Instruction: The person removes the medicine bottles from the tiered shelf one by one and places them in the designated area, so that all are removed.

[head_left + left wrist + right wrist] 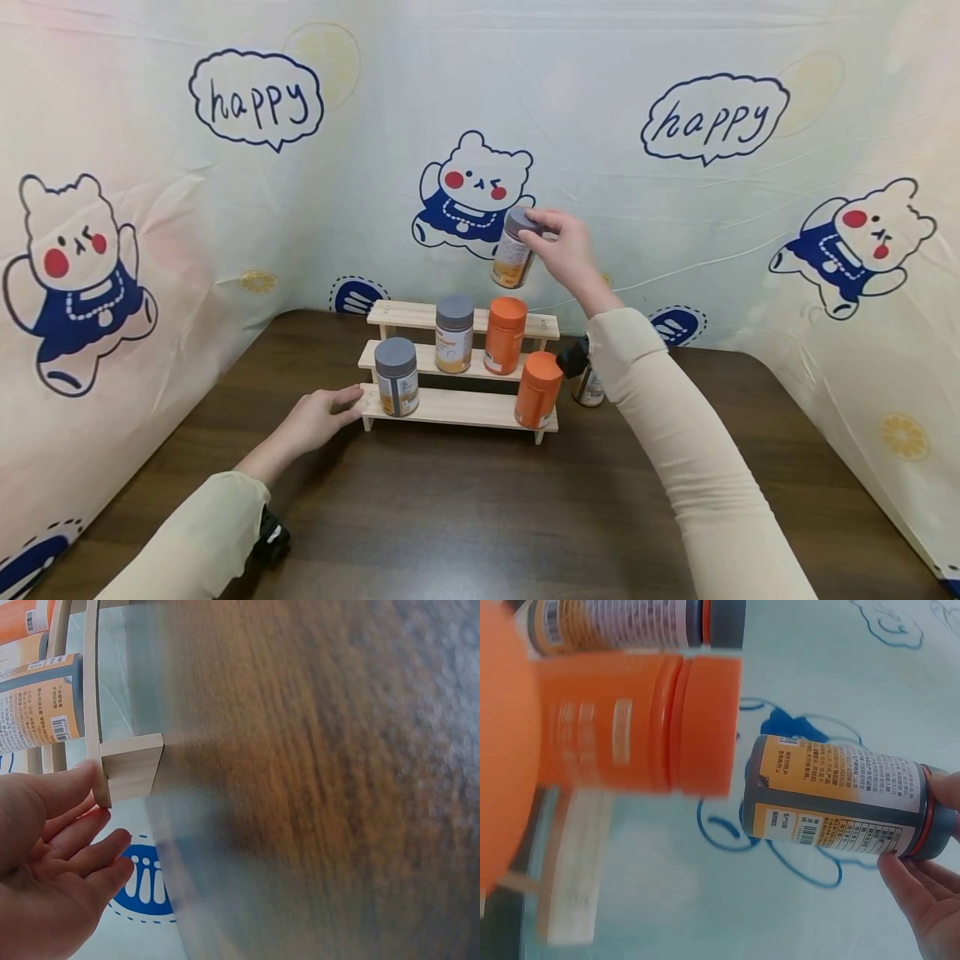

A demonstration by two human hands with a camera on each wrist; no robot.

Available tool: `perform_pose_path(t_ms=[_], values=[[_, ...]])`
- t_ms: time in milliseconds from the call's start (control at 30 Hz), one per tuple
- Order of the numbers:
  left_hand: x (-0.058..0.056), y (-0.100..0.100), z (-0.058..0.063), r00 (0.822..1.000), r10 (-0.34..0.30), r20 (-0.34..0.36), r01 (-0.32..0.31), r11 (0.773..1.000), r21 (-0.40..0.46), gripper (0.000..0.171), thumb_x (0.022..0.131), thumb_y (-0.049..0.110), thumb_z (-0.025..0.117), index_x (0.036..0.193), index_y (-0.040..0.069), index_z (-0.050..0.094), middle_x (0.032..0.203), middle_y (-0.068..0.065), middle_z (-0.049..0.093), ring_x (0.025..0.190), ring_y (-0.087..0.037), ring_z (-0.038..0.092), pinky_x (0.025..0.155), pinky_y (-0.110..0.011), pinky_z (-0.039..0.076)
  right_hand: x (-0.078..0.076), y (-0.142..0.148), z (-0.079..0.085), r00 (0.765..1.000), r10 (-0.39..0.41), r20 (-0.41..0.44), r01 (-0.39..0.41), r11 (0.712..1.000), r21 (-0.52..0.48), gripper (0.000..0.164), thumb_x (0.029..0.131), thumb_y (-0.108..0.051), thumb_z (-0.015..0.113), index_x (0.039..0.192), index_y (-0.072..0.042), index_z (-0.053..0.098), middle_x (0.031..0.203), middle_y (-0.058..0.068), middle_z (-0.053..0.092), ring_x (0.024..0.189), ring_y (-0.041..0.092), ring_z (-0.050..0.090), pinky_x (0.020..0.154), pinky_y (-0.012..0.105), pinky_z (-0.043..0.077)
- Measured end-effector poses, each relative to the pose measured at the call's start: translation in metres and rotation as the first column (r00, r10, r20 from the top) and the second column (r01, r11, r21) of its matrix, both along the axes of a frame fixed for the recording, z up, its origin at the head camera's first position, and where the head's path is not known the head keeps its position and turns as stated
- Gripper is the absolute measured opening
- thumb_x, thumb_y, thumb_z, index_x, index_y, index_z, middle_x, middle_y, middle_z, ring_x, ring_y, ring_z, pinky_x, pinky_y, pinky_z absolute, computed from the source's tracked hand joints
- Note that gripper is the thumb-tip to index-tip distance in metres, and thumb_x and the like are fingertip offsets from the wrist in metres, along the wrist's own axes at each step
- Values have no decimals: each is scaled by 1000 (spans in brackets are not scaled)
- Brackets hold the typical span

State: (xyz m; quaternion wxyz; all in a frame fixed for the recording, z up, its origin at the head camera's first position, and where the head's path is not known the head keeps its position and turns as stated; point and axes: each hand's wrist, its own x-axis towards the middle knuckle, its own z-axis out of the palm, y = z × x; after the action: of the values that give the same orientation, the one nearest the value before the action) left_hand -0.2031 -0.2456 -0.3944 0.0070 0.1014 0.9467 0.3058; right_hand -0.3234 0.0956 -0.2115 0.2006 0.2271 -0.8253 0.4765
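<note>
My right hand (562,246) grips a grey-lidded supplement jar (512,254) by its lid, with the jar hanging above the top tier of a wooden three-step rack (457,407). In the right wrist view this jar (832,799) shows a yellow and white printed label. My left hand (318,421) pinches the left end of the rack's lowest board, thumb on one face and a finger (82,829) on the other. On that board stand a grey-lidded jar (397,379) at left and an orange jar (538,392) at right. The middle tier bears another grey-lidded jar (454,337) and another orange jar (505,337).
Behind my right wrist, one more jar (588,390) stands on the dark wooden table (465,517), to the right of the rack and partly hidden. A printed cloth (600,183) with cartoon bears surrounds the table at the back and sides.
</note>
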Motion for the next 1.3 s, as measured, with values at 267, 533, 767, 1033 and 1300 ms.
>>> perform_pose_path(t_ms=[267, 533, 767, 1033, 1300], values=[[-1, 0, 0, 1000, 5, 12, -5, 1000, 2, 42, 90, 15, 60, 127, -2, 53, 133, -21, 45, 121, -39, 41, 95, -55, 33, 5, 33, -2, 999, -36, -10, 36, 999, -30, 36, 87, -10, 64, 121, 0, 59, 121, 14, 55, 109, 23, 52, 89, 34, 45], [-1, 0, -1, 1000, 8, 24, -8, 1000, 5, 42, 90, 14, 60, 128, -3, 52, 133, -21, 44, 121, -40, 40, 96, -55, 32, 22, 59, -8, 995, -92, -31, 92, 996, 4, 36, 87, -10, 64, 122, 0, 59, 122, 14, 54, 111, 26, 51, 89, 35, 45], [1, 1, 1, 1000, 4, 19, -4, 1000, 11, 42, 90, 14, 60, 127, -4, 52, 133, -22, 44, 121, -40, 40, 96, -55, 32, 34, 83, -18, 994, -107, -14, 108, 994, 26, 38, 89, -14, 62, 124, -1, 57, 121, 13, 54, 111, 25, 50, 90, 36, 44], [1, 1, 1, 1000, 8, 29, -8, 1000, 5, 42, 91, 15, 59, 128, -3, 52, 134, -21, 44, 121, -40, 39, 96, -55, 32, 43, 112, -34, 985, -172, 1, 172, 984, 53, 40, 89, -19, 63, 124, -1, 57, 124, 15, 53, 113, 28, 50, 90, 37, 44], [-1, 0, 0, 1000, 9, 27, -9, 1000, 5, 42, 91, 15, 59, 128, -3, 52, 134, -21, 43, 122, -40, 39, 96, -55, 32, 45, 139, -51, 977, -214, -4, 214, 976, 42, 40, 88, -16, 64, 123, 2, 57, 124, 17, 53, 112, 30, 50, 89, 40, 44]])
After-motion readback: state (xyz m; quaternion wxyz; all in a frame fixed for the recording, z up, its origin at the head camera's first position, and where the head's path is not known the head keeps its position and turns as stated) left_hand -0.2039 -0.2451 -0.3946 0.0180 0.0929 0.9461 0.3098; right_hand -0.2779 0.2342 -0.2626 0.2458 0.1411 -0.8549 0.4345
